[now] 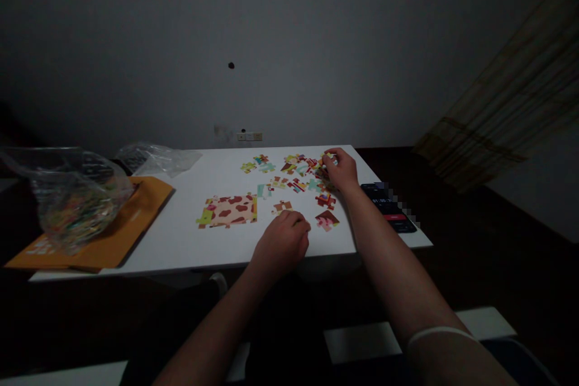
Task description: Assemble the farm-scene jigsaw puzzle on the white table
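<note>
Loose jigsaw puzzle pieces lie scattered over the right half of a white table. My right hand is at the far right of this pile, its thumb and fingers closed on a puzzle piece that is partly covered. Near the front edge, my left hand rests with curled fingers; whether anything is inside them is hidden. Just beyond it lies a brown and white piece. To its left is a joined puzzle section, pink with dark red patches and a green left end.
A clear plastic bag with colourful contents sits on an orange envelope at the left. Another crumpled clear bag lies behind. A phone showing a timer lies at the right edge. A wall stands beyond the table.
</note>
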Motion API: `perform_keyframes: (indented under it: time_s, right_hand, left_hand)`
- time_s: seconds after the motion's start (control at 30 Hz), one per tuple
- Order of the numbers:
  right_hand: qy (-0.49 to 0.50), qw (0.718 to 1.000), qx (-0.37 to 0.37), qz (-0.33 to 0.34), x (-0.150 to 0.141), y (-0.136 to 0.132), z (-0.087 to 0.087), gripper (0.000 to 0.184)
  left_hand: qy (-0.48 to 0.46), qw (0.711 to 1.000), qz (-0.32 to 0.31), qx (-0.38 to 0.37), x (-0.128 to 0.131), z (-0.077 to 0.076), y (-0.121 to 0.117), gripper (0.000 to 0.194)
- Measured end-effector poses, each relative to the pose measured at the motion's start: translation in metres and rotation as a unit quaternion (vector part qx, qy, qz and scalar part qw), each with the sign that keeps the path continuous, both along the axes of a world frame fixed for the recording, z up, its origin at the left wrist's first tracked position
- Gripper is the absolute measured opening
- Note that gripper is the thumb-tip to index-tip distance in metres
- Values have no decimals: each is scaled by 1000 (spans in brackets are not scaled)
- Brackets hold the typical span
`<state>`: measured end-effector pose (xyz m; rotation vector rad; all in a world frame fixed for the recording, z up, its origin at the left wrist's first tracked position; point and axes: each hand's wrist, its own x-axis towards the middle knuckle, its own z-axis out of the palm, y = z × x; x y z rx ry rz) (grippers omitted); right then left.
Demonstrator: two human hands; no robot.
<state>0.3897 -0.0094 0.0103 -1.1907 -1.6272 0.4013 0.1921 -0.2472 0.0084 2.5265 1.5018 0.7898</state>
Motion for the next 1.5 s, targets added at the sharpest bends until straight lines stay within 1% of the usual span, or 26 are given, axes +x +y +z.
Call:
perform_keyframes:
  time_s: [0.33,0.67,0.7,0.77,0.83,0.9,0.93,0.97,1.0,1.07,1.13,1.2,1.27,1.33,1.5]
  right_hand:
    - [-3,1000,5,-3,0,1,-1,31]
    - [13,1000,-15,-15,1,4,-1,33]
    - [22,999,-27,-3,1,4,-1,33]
    - [29,995,-79,61,1,2,-2,34]
    - [10,973,-163,161,0,-2,-4,35]
    - [-32,940,-233,247,-2,-8,-6,35]
    - [-51,931,-244,268,-3,-10,-7,33]
    - [-63,931,-236,271,-4,-11,-8,30]
    - [-71,938,-215,261,-4,-11,-9,26]
    - [-70,962,-167,205,-4,-9,-9,20]
    - [-71,978,-137,138,-2,-4,-7,20]
    - [-76,987,-112,82,1,1,-6,23]
    - [-73,993,-83,39,4,6,-6,25]
    - [-56,996,-72,9,6,10,-7,27]
    - [-14,997,-74,-31,9,14,-11,29]
  left_hand:
    - [-2,1000,2,4,0,-1,0,17]
    - [7,1000,5,-2,1,0,0,18]
    - [8,1000,5,-1,0,0,0,18]
    - [7,1000,4,-2,0,0,-1,19]
    - [0,1000,3,-3,0,0,-1,20]
    - [-12,1000,10,-1,0,0,-2,23]
    - [-17,1000,19,1,0,-1,-2,24]
    - [-20,999,31,5,0,-1,-2,27]
    - [-22,999,45,9,0,-1,-2,30]
    - [-22,998,64,8,0,-1,-2,34]
    - [-19,998,63,-1,0,-1,-1,36]
    - [-17,998,52,-12,-1,-2,0,34]
    - [-18,999,44,-18,-1,-2,1,32]
    - [-20,999,37,-21,-1,-2,2,30]
    - [-27,999,18,-24,-2,-2,3,28]
